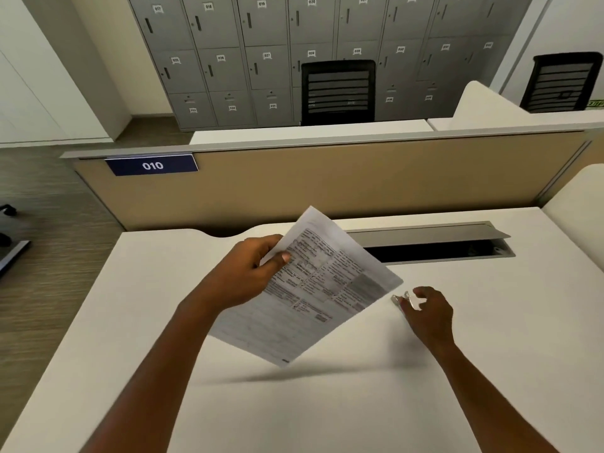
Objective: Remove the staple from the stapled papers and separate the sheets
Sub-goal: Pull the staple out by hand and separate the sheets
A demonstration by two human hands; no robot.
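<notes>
My left hand (251, 273) pinches the printed papers (313, 289) at their upper left edge and holds them tilted above the white desk (327, 403). The sheets cast a shadow on the desk below. To the right of the papers' corner, my right hand (428, 313) rests on the desk with its fingers curled around a small shiny metal staple remover (405, 299). The tool is blurred and partly hidden by the fingers. I cannot make out the staple itself.
An open cable tray with a raised grey lid (431, 238) runs along the desk's back edge. A beige partition (327, 181) with a blue "010" sign (152, 165) stands behind. Grey lockers and a black chair (338, 91) are beyond it.
</notes>
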